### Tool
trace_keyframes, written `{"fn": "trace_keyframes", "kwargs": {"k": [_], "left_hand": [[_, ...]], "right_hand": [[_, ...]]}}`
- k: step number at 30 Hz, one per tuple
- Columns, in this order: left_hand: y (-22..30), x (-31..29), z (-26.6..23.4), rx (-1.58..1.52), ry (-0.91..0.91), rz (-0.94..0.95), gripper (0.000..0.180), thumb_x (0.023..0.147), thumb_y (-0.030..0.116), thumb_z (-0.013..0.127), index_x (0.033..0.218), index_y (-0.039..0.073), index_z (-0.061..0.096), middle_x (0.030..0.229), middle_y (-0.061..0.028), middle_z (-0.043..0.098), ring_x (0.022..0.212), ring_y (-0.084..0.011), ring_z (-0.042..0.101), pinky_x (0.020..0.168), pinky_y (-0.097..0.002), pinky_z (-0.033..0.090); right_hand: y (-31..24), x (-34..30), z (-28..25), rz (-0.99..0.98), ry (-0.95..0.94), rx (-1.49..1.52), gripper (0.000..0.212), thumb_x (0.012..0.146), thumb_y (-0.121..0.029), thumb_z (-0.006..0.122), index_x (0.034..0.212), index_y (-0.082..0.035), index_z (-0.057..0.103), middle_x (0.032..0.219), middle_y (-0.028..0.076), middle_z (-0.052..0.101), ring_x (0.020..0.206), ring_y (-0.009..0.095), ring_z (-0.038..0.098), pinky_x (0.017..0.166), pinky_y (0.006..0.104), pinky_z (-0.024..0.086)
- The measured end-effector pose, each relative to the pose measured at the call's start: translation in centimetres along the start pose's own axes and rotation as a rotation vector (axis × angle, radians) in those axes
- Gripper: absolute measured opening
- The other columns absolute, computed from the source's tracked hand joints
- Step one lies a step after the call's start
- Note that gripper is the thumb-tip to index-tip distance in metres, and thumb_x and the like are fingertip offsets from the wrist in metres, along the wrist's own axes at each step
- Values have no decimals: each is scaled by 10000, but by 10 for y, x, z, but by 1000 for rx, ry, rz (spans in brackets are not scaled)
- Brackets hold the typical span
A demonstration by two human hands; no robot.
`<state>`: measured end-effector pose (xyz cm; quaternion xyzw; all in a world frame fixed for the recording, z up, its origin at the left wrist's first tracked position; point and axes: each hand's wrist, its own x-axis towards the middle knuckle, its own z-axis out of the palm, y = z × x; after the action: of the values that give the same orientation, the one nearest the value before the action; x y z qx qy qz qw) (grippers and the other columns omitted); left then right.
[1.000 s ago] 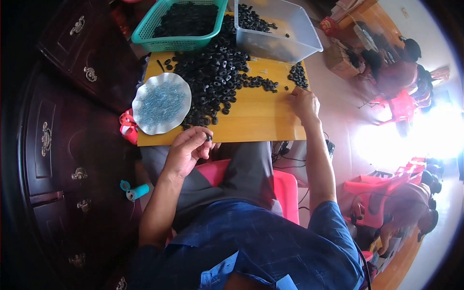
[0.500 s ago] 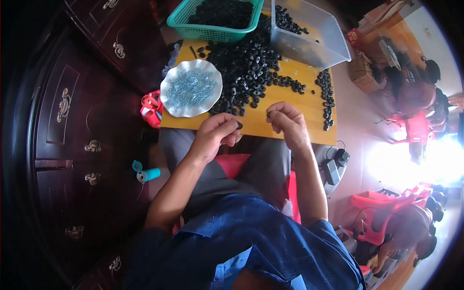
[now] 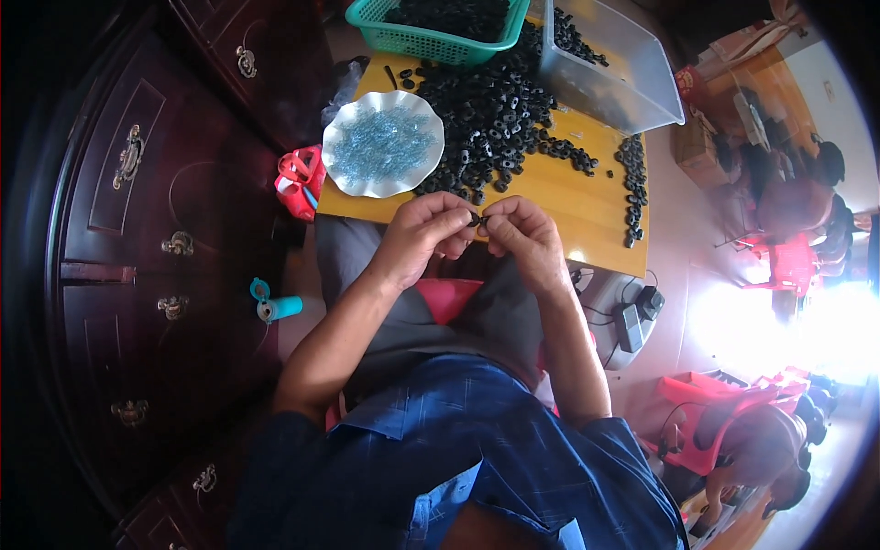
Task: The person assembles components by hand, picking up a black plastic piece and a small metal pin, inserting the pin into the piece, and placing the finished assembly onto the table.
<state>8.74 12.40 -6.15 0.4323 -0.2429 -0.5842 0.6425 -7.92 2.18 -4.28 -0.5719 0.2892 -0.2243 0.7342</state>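
Observation:
My left hand (image 3: 423, 236) pinches a small black oval plastic piece (image 3: 473, 220) between thumb and forefinger. My right hand (image 3: 528, 240) is closed in a pinch right beside it, fingertips meeting the piece; anything tiny in it is too small to name. Both hands hover at the near edge of the yellow wooden table (image 3: 568, 206). Beyond them spreads a heap of similar black pieces (image 3: 486, 119). To the left stands a white scalloped plate (image 3: 368, 189) filled with small shiny bluish pieces (image 3: 380, 145). More black pieces (image 3: 634, 188) lie in a line along the right edge.
A green basket (image 3: 417, 44) holding dark pieces and a clear plastic bin (image 3: 596, 96) stand at the table's far side. Dark wooden drawers (image 3: 137, 220) rise on the left, near a teal bottle (image 3: 284, 308). Other people (image 3: 765, 445) sit at the right.
My hands were apart, and have come together at the fingertips around the small black piece. The view has shifted slightly, so the table sits a little farther right and up.

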Motion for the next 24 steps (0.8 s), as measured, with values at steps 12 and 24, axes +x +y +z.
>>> {"fn": "trace_keyframes", "kwargs": {"k": [12,24], "left_hand": [[-7,4,-2,-160,-16,-60,167,956,196,628,1019,44,652,789,-31,659,625,-60,593,564,-188,495],[-16,5,3,62,82,91,94,947,110,624,978,23,642,760,-25,648,605,-46,573,549,-182,473]], "right_hand": [[1,1,3,-22,14,13,119,953,-127,625,1039,-45,636,860,11,690,732,47,595,663,197,477],[7,-1,19,-99,149,-310,54,928,-68,640,930,-23,609,811,14,663,703,59,600,655,211,497]]}}
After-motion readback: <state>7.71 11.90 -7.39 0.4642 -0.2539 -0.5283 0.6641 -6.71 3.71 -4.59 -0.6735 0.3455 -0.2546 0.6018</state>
